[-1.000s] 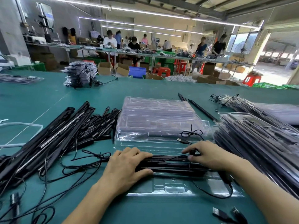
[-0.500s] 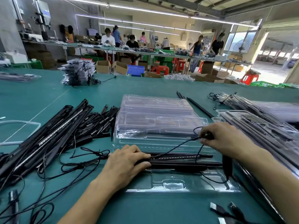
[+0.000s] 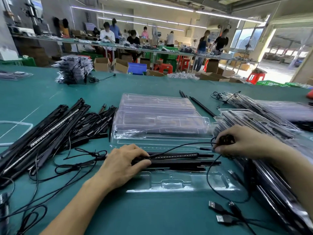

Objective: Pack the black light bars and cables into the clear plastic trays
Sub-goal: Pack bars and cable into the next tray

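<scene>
A few black light bars (image 3: 177,160) are lying side by side along the far channel of a clear plastic tray (image 3: 177,184), which is sitting on the green worktop (image 3: 152,217) near the person. The left hand (image 3: 122,165) is pressing down on the left end of the bars, fingers mostly straight. A thin black cable (image 3: 186,145) is running from there over the bars to the right hand (image 3: 240,141), which is curling its fingers around a small coil of that cable (image 3: 226,139) just right of the bars. Two USB plugs (image 3: 218,207) are lying on the worktop near the tray's right corner. Beyond the tray, a stack of empty trays (image 3: 157,116) is waiting. Loose light bars and cables (image 3: 50,129) are piling up on the left, and filled trays (image 3: 271,133) are stacking on the right.
</scene>
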Motion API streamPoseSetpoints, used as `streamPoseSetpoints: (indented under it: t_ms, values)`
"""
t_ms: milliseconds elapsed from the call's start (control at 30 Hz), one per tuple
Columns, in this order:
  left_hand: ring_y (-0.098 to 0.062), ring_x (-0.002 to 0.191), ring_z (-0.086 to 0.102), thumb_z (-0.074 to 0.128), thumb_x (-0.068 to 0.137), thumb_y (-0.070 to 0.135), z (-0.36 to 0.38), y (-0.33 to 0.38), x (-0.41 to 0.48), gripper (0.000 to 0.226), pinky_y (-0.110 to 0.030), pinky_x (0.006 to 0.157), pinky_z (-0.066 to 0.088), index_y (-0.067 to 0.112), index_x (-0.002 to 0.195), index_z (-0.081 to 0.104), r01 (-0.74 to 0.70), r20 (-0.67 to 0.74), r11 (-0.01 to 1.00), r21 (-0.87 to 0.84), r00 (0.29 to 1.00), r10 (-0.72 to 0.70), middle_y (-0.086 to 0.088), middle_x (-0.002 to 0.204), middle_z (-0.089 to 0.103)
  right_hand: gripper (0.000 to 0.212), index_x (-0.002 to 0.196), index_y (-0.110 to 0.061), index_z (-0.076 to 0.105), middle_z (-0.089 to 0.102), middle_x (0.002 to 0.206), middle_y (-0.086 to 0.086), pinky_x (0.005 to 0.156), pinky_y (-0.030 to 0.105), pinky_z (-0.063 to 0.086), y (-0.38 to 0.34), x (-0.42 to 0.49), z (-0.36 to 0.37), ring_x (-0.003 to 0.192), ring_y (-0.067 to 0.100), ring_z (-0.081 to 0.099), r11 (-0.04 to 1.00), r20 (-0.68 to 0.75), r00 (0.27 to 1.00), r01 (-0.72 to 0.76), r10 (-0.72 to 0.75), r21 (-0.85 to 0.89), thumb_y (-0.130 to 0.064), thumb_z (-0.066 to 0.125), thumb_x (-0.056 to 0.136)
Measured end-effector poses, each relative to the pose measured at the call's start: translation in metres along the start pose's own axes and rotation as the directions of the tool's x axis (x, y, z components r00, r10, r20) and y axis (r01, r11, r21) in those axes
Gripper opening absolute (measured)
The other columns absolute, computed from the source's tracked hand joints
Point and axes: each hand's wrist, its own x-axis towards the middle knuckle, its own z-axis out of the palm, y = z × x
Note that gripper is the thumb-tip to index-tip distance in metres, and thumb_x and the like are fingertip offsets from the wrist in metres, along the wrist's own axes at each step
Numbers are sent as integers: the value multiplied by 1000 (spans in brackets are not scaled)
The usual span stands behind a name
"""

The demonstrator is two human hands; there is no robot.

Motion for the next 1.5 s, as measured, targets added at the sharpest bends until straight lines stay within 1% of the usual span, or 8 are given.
streamPoseSetpoints:
  t_ms: [100,200,333,733,933,1133,1300,1500]
  values:
    - [-4,104,54,59,89,57,5,1,2,25,-33,92,42,37,104,64,12,-6,999,49,1000,-12,23,108,59,6,87,-30,73,72,80,-8,62,12,46,1,3,11,71,1,64,992,58,996,-62,69,-108,-29,75,82]
    - [-2,104,49,60,88,57,8,-1,3,22,-31,91,36,39,100,59,4,16,995,102,1000,-6,25,108,55,4,86,-34,66,70,94,-2,80,32,55,7,10,31,85,17,66,960,46,985,-152,167,-234,-31,67,83]
    - [-1,108,49,60,90,53,9,-3,4,19,-32,97,35,36,100,59,-14,9,994,109,1000,13,25,114,56,16,97,-37,68,68,98,-2,84,40,55,13,14,45,89,21,65,961,13,979,-198,205,-193,-37,68,81]
    - [0,112,55,77,81,45,-4,-1,1,15,-43,100,44,43,83,62,-28,45,999,-46,999,31,29,115,63,27,111,-44,65,65,111,-4,84,40,55,15,9,63,98,23,65,942,-5,979,-200,206,-269,-41,66,85]
    - [-2,109,57,80,78,44,-6,1,3,13,-40,99,44,37,83,70,-23,15,1000,-15,1000,23,28,112,67,15,92,-35,70,70,86,-6,77,42,58,16,10,51,77,15,68,979,-46,983,-182,178,-97,-41,73,78]
    - [-3,106,57,80,76,43,0,-1,2,28,-39,98,44,36,65,56,87,24,990,-111,996,-85,31,108,66,33,107,-42,66,65,103,-6,89,40,54,15,12,50,92,15,65,972,103,977,-168,186,-164,-47,75,76]
    - [-6,98,57,82,72,48,0,2,6,31,-40,91,48,33,65,56,151,11,981,-125,989,-150,28,95,67,13,82,-33,67,70,84,-8,79,40,57,13,7,44,77,15,67,985,-209,966,-167,152,-54,-42,76,80]
    - [-12,97,56,78,74,56,0,0,4,34,-39,94,46,52,104,62,188,53,974,-127,982,-182,15,93,62,14,89,-22,71,70,82,-1,76,46,57,-13,-11,13,79,21,66,1000,-655,755,20,-6,14,-24,80,79]
